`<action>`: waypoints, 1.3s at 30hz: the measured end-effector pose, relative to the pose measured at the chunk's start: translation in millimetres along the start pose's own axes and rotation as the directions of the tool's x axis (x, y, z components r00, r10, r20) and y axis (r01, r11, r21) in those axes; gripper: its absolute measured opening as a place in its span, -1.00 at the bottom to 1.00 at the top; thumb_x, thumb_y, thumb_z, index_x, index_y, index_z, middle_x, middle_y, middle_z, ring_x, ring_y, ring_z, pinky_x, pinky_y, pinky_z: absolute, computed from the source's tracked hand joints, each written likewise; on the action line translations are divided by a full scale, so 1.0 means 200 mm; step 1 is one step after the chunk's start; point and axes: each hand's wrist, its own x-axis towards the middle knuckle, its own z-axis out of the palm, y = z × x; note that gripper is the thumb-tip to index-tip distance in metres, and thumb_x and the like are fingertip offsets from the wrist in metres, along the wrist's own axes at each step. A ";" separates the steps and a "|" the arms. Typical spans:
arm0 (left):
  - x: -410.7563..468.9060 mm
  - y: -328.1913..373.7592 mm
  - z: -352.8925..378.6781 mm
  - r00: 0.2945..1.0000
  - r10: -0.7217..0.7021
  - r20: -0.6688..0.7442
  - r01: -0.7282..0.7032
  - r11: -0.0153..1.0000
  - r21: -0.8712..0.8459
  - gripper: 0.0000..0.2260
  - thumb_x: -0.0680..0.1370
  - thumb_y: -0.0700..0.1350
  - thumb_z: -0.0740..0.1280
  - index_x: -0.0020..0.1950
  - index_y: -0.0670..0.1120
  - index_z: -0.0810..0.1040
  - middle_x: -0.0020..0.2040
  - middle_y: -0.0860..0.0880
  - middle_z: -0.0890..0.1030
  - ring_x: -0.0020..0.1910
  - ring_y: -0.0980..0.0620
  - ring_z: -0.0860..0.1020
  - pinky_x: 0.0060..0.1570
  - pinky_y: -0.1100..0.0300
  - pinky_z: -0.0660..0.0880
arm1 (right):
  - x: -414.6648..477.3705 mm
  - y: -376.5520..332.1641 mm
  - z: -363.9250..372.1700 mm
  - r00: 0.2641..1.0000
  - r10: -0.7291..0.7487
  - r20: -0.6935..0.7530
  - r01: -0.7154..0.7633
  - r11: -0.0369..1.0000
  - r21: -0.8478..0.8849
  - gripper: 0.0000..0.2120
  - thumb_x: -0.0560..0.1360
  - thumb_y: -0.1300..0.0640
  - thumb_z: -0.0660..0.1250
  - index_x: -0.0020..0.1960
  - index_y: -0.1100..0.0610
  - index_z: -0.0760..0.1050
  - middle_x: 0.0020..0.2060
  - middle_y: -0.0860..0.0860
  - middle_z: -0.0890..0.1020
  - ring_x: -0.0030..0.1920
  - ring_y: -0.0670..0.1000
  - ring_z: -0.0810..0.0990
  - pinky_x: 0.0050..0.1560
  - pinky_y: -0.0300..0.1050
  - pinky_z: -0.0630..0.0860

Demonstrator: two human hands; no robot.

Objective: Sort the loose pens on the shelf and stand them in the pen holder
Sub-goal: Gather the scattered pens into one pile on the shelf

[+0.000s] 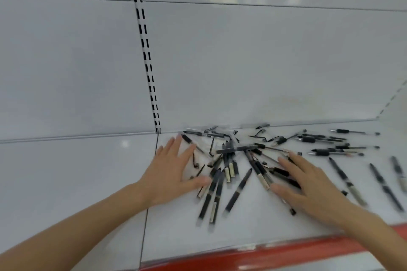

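1. White slotted upright strip [145, 50] runs down the back panel, far left. The white metal shelf [88, 171] below it carries nothing on that side.
2. Left hand [169, 174]: fingers spread & straight, palm down on the shelf at the heap's left edge, thumb touching a few barrels. Pinches nothing.
3. Tangled heap of black & clear plastic pens [229, 149] lies mid-shelf between both hands, crossed at all angles, some up against the back panel.
4. Right hand [312, 185]: also spread flat, lying over pens on the heap's right side. Grips none.
5. Row of black pens [323, 152] lies roughly parallel at back right; single long pens [343, 174] sit nearer the front, apart from the heap. Red front edge strip [286, 251] below.
6. Pen holder: not in view.
7. Step, as I read it: raking the heap together; sorting barely begun, nothing stood up yet. Nxt move prob. needs both hands drawn inward to line up barrels, then a curl round a small bunch pointing one way. Crossed pens may snag or roll off the front.
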 end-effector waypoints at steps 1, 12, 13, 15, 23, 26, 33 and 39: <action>0.01 -0.04 0.00 0.998 -0.068 -0.001 0.068 0.997 0.028 0.05 0.12 0.61 -0.28 0.51 0.08 -0.16 0.53 -0.11 -0.23 0.51 -0.06 -0.25 0.45 0.01 -0.22 | -0.03 0.02 0.00 0.999 0.026 0.026 -0.025 0.999 -0.033 0.25 -0.11 -0.67 -0.45 0.49 -0.15 -0.11 0.52 -0.10 -0.14 0.51 -0.07 -0.17 0.50 0.00 -0.14; 0.14 0.08 0.01 0.991 0.132 0.030 -0.124 0.975 -0.186 -0.12 0.33 0.50 -0.08 0.52 0.06 -0.13 0.53 -0.01 -0.24 0.50 0.05 -0.25 0.41 0.15 -0.22 | 0.00 -0.02 0.02 0.997 0.065 -0.032 -0.062 0.995 0.075 0.03 0.13 -0.61 -0.29 0.50 -0.13 -0.06 0.53 -0.07 -0.10 0.52 -0.06 -0.15 0.50 0.01 -0.13; 0.12 0.05 0.01 0.988 0.155 0.026 -0.149 0.977 -0.155 -0.08 0.27 0.54 -0.09 0.52 0.09 -0.15 0.52 0.00 -0.27 0.49 0.05 -0.28 0.40 0.15 -0.23 | -0.02 0.00 0.01 0.996 0.072 -0.045 -0.067 0.992 0.106 0.02 0.14 -0.61 -0.25 0.49 -0.14 -0.04 0.53 -0.09 -0.09 0.52 -0.07 -0.14 0.50 0.01 -0.11; 0.08 0.02 0.01 0.980 0.181 0.086 -0.175 0.982 -0.074 -0.04 0.23 0.57 -0.05 0.50 0.14 -0.22 0.50 0.01 -0.33 0.47 0.04 -0.36 0.39 0.14 -0.26 | -0.04 0.06 0.00 0.994 0.101 -0.048 -0.098 0.994 0.058 0.14 0.02 -0.67 -0.32 0.49 -0.16 -0.05 0.52 -0.08 -0.07 0.52 -0.05 -0.11 0.49 0.05 -0.11; 0.20 0.35 0.11 0.970 0.198 0.143 -0.194 0.980 -0.042 -0.09 0.33 0.49 0.04 0.49 0.11 -0.28 0.49 -0.08 -0.35 0.47 -0.10 -0.34 0.43 0.01 -0.21 | 0.09 -0.01 0.05 0.994 0.060 -0.090 -0.055 0.997 0.055 -0.33 0.53 -0.25 0.02 0.52 0.05 -0.03 0.53 0.06 -0.01 0.52 0.02 -0.07 0.50 0.01 -0.05; 0.23 0.42 0.12 0.980 0.170 0.104 -0.167 0.985 -0.034 -0.11 0.35 0.48 0.03 0.51 0.09 -0.24 0.51 -0.11 -0.32 0.48 -0.07 -0.34 0.44 0.04 -0.22 | 0.11 0.02 0.00 0.994 0.028 -0.108 -0.001 0.970 0.245 -0.38 0.54 -0.18 0.11 0.50 0.02 0.04 0.52 0.02 0.02 0.52 -0.02 -0.04 0.48 -0.09 -0.05; 0.16 0.57 0.15 0.988 0.094 0.125 -0.094 0.996 -0.010 -0.12 0.30 0.49 -0.04 0.49 0.14 -0.24 0.50 -0.05 -0.35 0.48 -0.06 -0.35 0.45 0.00 -0.23 | -0.06 0.58 -0.17 0.907 0.389 -0.160 -0.399 0.916 -0.036 -0.29 0.46 -0.34 0.05 0.49 0.00 0.06 0.49 0.11 0.11 0.49 0.14 0.05 0.40 0.18 0.12; 0.27 0.75 0.20 0.992 0.088 0.090 -0.085 0.996 -0.033 -0.18 0.36 0.46 0.03 0.50 0.16 -0.17 0.52 -0.02 -0.29 0.49 -0.03 -0.32 0.47 -0.02 -0.18 | 0.01 0.69 -0.09 0.967 0.243 -0.077 -0.249 0.966 -0.074 -0.33 0.49 -0.32 -0.04 0.47 0.05 0.07 0.48 0.11 0.13 0.47 0.19 0.05 0.43 0.15 0.12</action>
